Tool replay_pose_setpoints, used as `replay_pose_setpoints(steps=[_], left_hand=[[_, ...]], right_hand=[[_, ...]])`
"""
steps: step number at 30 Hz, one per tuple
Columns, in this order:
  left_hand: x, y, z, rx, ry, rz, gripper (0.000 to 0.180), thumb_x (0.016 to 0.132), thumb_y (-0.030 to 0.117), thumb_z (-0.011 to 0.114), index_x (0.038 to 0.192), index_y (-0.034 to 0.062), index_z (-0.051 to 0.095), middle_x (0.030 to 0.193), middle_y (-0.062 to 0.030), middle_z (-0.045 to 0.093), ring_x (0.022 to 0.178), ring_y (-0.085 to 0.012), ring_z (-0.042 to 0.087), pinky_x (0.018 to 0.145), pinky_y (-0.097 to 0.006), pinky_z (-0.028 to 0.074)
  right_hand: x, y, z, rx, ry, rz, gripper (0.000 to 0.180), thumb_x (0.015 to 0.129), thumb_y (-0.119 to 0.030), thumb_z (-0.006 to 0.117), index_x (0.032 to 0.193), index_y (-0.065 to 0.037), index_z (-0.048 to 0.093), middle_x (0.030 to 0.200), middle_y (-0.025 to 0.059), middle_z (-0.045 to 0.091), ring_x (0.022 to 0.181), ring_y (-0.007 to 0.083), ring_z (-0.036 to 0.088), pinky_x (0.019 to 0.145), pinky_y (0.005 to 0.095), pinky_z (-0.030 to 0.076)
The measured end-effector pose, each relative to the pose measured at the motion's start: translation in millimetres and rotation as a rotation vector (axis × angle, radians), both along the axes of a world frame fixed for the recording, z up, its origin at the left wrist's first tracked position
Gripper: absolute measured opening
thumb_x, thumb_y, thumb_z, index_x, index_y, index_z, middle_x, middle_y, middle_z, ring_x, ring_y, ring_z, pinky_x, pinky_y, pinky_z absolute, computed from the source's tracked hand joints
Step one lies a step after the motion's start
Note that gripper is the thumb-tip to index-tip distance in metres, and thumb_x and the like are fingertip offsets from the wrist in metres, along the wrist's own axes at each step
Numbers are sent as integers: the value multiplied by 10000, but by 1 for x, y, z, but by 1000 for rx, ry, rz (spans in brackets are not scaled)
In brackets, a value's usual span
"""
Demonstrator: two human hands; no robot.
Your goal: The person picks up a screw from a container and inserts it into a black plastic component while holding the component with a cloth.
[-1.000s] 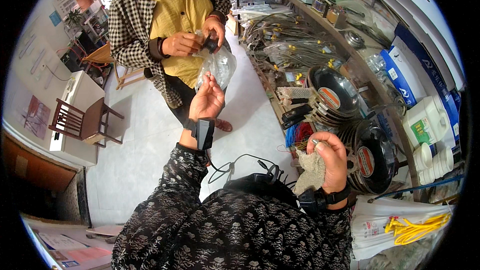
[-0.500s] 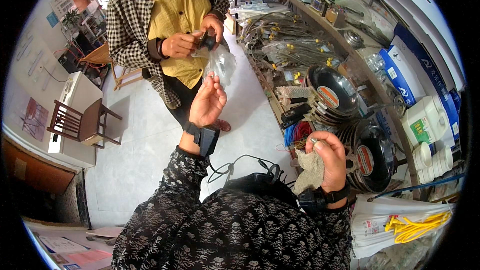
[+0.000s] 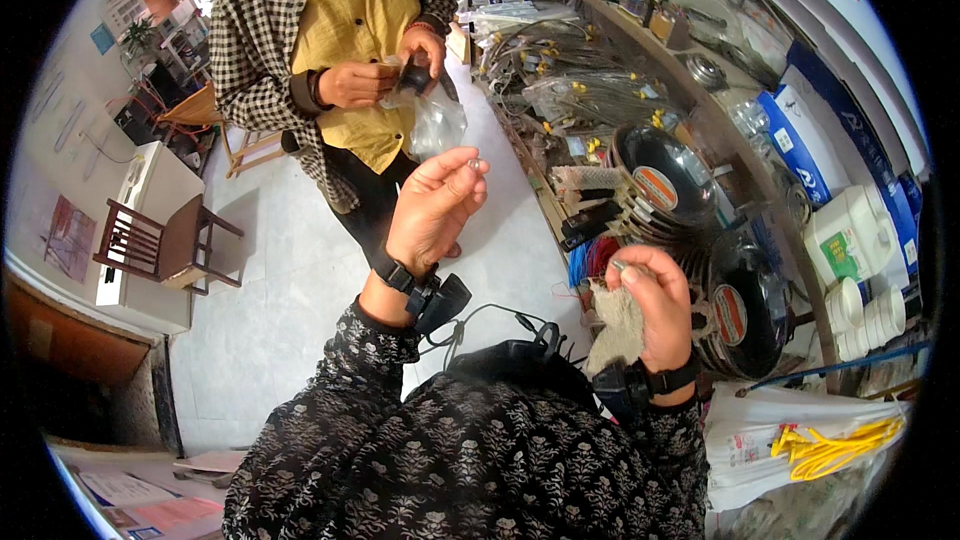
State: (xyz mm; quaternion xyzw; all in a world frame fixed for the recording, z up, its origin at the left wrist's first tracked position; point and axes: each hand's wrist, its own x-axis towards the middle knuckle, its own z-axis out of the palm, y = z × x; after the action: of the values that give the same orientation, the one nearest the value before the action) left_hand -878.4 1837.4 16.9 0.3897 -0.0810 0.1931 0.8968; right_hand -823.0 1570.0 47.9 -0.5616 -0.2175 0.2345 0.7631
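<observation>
My left hand [image 3: 437, 202] is raised in the middle, its thumb and fingers pinching a small metal piece [image 3: 474, 165] too tiny to name. At the right, my right hand [image 3: 655, 305] pinches a small metal bolt-like piece [image 3: 622, 268] between thumb and forefinger. A crumpled grey-beige cloth [image 3: 615, 325] hangs from that same hand, partly hidden by the palm. Across from me a person in a yellow shirt holds a dark round part [image 3: 414, 77] and a clear plastic bag [image 3: 438, 125] with both hands; the bag hangs just beyond my left fingertips.
Shelves at right hold stacked black pans [image 3: 668, 180], bagged cables [image 3: 585, 90], a white jug [image 3: 850, 235] and white cups [image 3: 868, 328]. Yellow cord [image 3: 835, 450] lies on a white bag nearby. A wooden chair [image 3: 170, 245] stands on the left.
My left hand has moved right and slightly down, turning so the small metal piece shows. The right hand has shifted only slightly. The other person's hands and bag have moved a little.
</observation>
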Motion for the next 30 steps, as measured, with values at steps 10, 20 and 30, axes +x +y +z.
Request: replay_pose_setpoints(steps=[10,20,30], left_hand=[[-11,-38,21,362,-10,26,201,819,30,644,1017,4,630,940,-99,652,846,-146,620,753,-258,496],[-24,-58,39,693,-7,134,176,765,23,694,939,5,669,896,-68,638,814,-119,601,713,-235,489],[-29,-53,41,922,-12,187,178,744,24,711,920,27,685,849,-59,639,775,-131,585,671,-238,464]], right_hand=[[0,29,17,-79,-236,42,134,800,-39,633,919,18,611,870,0,606,780,45,522,705,202,428],[-5,37,16,-92,-407,36,131,788,-48,637,895,20,605,883,25,621,843,81,553,776,234,435],[-7,39,12,-104,-393,65,111,785,-46,636,872,11,599,857,18,616,810,72,548,746,230,435]])
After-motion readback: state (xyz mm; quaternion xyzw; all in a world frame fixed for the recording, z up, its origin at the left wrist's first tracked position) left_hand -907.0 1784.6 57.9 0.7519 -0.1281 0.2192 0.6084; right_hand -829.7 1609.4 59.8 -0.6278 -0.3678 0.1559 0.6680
